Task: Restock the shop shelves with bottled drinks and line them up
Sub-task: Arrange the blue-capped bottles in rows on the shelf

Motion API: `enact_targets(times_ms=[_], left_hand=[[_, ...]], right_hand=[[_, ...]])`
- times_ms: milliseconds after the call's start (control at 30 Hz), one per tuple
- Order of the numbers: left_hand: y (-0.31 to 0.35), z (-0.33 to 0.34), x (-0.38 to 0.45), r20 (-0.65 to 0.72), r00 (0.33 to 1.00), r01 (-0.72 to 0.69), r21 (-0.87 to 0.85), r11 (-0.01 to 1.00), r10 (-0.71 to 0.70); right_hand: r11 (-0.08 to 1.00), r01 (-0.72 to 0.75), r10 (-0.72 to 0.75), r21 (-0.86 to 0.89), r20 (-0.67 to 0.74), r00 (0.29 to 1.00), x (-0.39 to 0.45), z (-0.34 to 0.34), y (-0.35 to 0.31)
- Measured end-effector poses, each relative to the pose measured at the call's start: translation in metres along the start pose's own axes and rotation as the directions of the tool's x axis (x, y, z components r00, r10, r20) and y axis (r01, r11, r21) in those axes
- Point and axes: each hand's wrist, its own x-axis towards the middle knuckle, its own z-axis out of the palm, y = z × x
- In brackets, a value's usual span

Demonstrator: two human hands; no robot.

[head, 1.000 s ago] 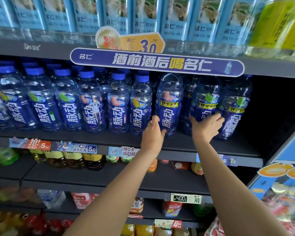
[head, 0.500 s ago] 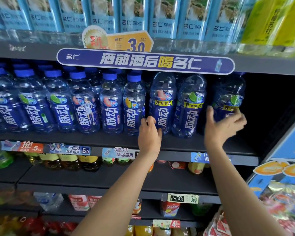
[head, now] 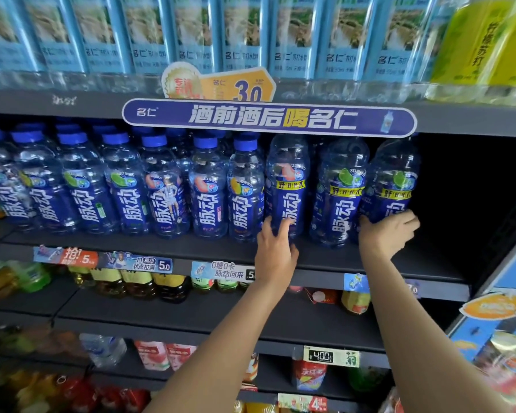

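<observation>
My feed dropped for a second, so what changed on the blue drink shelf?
The right hand moved from the middle tall bottle to the end bottle and took a grip on its base. The left hand stayed at the first tall bottle. The capped row stayed put.

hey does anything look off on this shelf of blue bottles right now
Mostly tidy. The rightmost bottle, gripped by the right hand, tilts left instead of standing straight. The shelf beyond it is bare. The left hand touches an upright bottle.
</observation>
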Motion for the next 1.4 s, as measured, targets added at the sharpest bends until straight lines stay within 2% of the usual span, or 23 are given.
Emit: enact_targets(times_ms=[100,167,200,300,367,433,567,667,833,933,1033,1100,1167,1233,1300,1333,1400], left_hand=[[-0.014,-0.008,-0.001,0.042,0.997,-0.059,-0.019,0.998,0.06],[-0.021,-0.011,0.0,0.062,0.993,-0.094,-0.056,0.994,0.097],[-0.021,-0.013,0.001,0.061,0.991,-0.11,-0.088,0.99,0.116],[-0.007,-0.014,0.011,0.024,0.991,-0.122,-0.235,0.964,0.131],[0.003,-0.013,0.021,0.015,0.992,-0.116,-0.303,0.946,0.126],[0.007,-0.009,0.028,0.031,0.993,-0.096,-0.304,0.948,0.11],[0.001,-0.005,0.029,0.02,0.993,-0.108,-0.266,0.958,0.118],[-0.002,-0.004,0.027,0.015,0.989,-0.139,-0.236,0.962,0.146],[-0.003,-0.001,0.022,0.034,0.985,-0.156,-0.212,0.965,0.166],[-0.003,-0.004,0.022,0.051,0.984,-0.152,-0.271,0.95,0.172],[-0.01,-0.009,0.019,-0.05,0.967,-0.254,-0.202,0.946,0.249],[-0.023,-0.018,0.014,-0.221,0.937,-0.306,-0.139,0.942,0.271],[-0.039,-0.034,0.01,-0.434,0.884,-0.254,-0.127,0.959,0.176],[-0.058,-0.052,0.011,-0.56,0.828,-0.106,-0.178,0.978,-0.012],[-0.076,-0.068,0.014,-0.569,0.802,0.045,-0.249,0.968,-0.183],[-0.083,-0.074,0.016,-0.533,0.811,0.1,-0.28,0.955,-0.241],[-0.094,-0.083,0.019,-0.401,0.87,0.175,-0.293,0.94,-0.287]], right_hand=[[0.977,0.211,-0.201,0.031,-0.195,0.96,-0.028,0.0,-0.018],[0.91,0.406,-0.38,0.086,-0.223,0.898,-0.055,0.007,-0.033],[0.888,0.446,-0.419,0.114,-0.2,0.886,-0.064,0.012,-0.039],[0.902,0.395,-0.385,0.177,-0.088,0.919,-0.077,0.022,-0.046],[0.911,0.385,-0.38,0.15,-0.061,0.923,-0.077,0.022,-0.045],[0.909,0.396,-0.396,0.131,-0.023,0.918,-0.077,0.018,-0.042],[0.859,0.502,-0.509,0.104,0.06,0.859,-0.082,0.019,-0.039],[0.868,0.472,-0.487,0.153,0.084,0.869,-0.082,0.023,-0.043],[0.86,0.471,-0.492,0.195,0.073,0.868,-0.074,0.032,-0.06],[0.85,0.484,-0.503,0.208,0.046,0.863,-0.073,0.034,-0.064],[0.845,0.489,-0.508,0.219,0.039,0.86,-0.071,0.035,-0.065],[0.801,0.548,-0.563,0.243,-0.008,0.826,-0.077,0.036,-0.07],[0.747,0.609,-0.634,0.266,0.013,0.773,-0.093,0.04,-0.074],[0.741,0.601,-0.659,0.3,0.153,0.736,-0.115,0.05,-0.075],[0.799,0.539,-0.601,0.267,0.317,0.734,-0.134,0.063,-0.074],[0.831,0.512,-0.555,0.218,0.382,0.739,-0.141,0.069,-0.073],[0.899,0.423,-0.421,0.111,0.482,0.768,-0.147,0.08,-0.072]])
